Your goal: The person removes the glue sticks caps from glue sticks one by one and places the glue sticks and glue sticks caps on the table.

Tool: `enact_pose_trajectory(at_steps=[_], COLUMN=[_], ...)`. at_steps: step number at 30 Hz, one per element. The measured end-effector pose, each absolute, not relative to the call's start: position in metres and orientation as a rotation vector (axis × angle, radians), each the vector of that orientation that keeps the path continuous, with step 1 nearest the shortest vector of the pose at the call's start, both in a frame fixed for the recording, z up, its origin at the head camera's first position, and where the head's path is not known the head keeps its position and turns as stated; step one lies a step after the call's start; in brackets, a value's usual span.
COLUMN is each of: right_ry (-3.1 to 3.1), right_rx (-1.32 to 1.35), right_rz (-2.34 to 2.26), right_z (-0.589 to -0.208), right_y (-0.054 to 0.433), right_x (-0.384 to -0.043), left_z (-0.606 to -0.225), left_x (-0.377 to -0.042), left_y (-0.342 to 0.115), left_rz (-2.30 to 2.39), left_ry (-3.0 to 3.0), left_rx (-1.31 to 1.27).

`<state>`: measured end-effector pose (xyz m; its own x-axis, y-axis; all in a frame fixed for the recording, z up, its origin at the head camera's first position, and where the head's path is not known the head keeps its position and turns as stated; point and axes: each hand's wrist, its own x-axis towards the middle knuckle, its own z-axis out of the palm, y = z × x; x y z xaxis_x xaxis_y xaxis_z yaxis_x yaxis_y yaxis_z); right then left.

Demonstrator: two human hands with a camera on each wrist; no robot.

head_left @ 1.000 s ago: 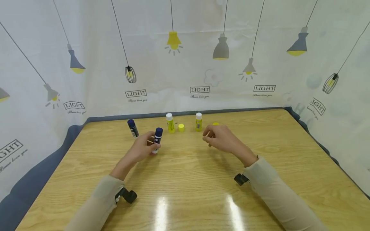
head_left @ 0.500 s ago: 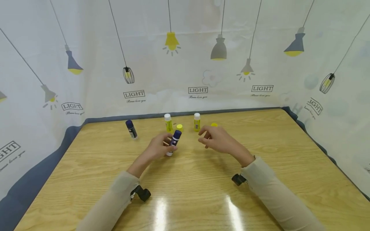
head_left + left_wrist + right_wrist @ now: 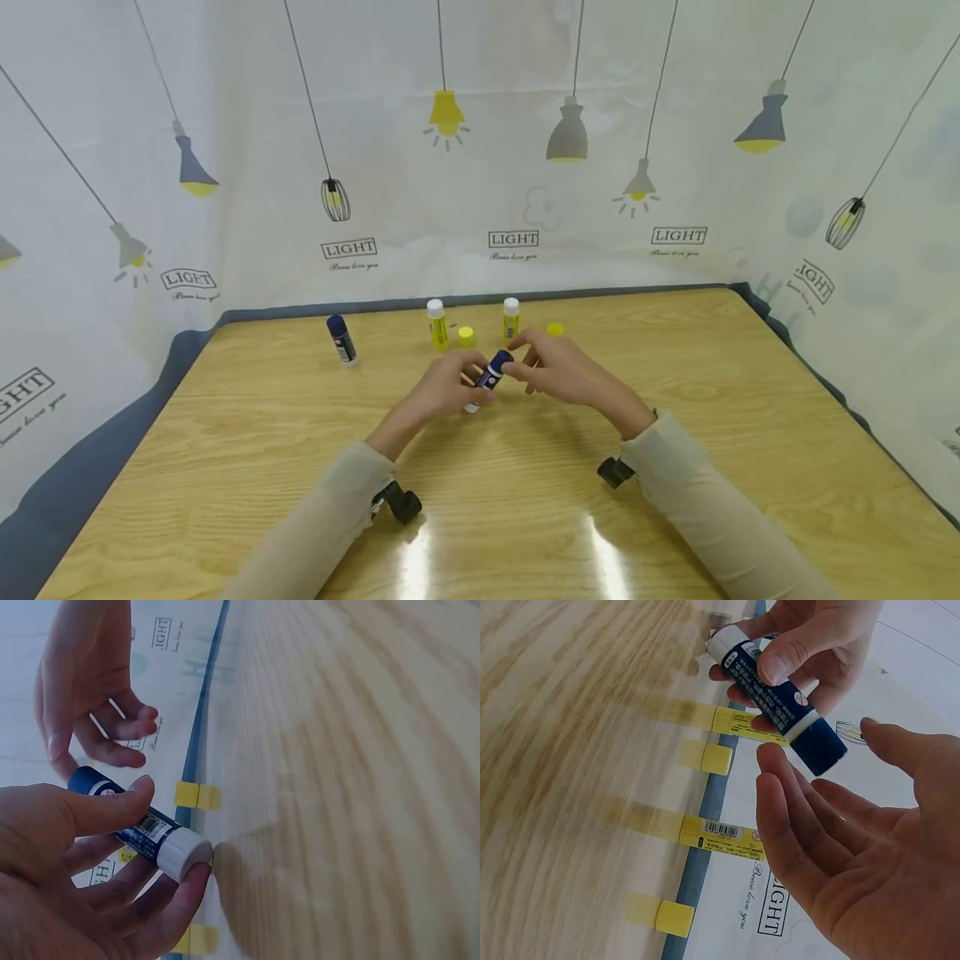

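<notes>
My left hand [image 3: 450,385] grips a dark blue glue stick [image 3: 142,827] with a white base, its thumb across the label. The glue stick leans to the right, with its navy cap [image 3: 818,747] still on. Around the cap, my right hand [image 3: 558,367] spreads thumb and fingers; in the right wrist view a gap shows on the thumb side. Behind the hands stand two yellow glue sticks without their yellow caps, one on the left [image 3: 438,327] and one on the right [image 3: 511,320], both with white tops. Farther left, a second dark blue glue stick [image 3: 342,340] stands capped.
One yellow cap [image 3: 466,337] sits between the yellow glue sticks, another yellow cap [image 3: 555,330] to their right. The wooden table [image 3: 247,467] ends at the back against a lamp-printed curtain [image 3: 390,167] with a dark blue lower edge.
My left hand has carried the dark blue glue stick rightward, tilting it toward my right hand. The right hand has shifted slightly left, and its fingers now surround the cap.
</notes>
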<state>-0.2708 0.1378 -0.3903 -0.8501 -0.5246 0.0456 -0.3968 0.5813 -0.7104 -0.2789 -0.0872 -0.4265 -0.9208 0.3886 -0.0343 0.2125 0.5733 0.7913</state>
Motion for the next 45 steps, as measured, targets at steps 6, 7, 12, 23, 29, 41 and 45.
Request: enact_pose_trajectory(at_steps=[6,7,12,23,29,41,45], right_ry=[2.621,2.625,2.664,2.727,2.683,2.692,2.691], right_rx=[-0.795,-0.790,-0.748,-0.677,-0.560,-0.545,-0.567], right_rz=[-1.127,-1.129,-1.132,-1.044,-1.012,-0.992,-0.976], right_z=[-0.393,-0.393,-0.391,-0.391,-0.395,-0.398,-0.398], right_y=[0.137,0.137,0.137,0.138,0.137,0.135,0.135], right_x=[-0.270,-0.270,-0.269,-0.272,-0.271,-0.271,-0.271], left_z=[-0.424,-0.424,-0.423,-0.418,-0.420,-0.422,-0.418], left_x=[-0.276,-0.276,-0.274,-0.269,-0.268,-0.269,-0.268], left_y=[-0.072,-0.071,-0.068,-0.067,-0.068,-0.069,-0.069], left_rz=[1.180,1.168,1.106,0.922,0.854,0.841,0.837], left_ry=[2.624,2.630,2.687,2.850,2.887,2.871,2.844], left_rx=[0.578,0.582,0.586,0.709,0.702,0.712,0.698])
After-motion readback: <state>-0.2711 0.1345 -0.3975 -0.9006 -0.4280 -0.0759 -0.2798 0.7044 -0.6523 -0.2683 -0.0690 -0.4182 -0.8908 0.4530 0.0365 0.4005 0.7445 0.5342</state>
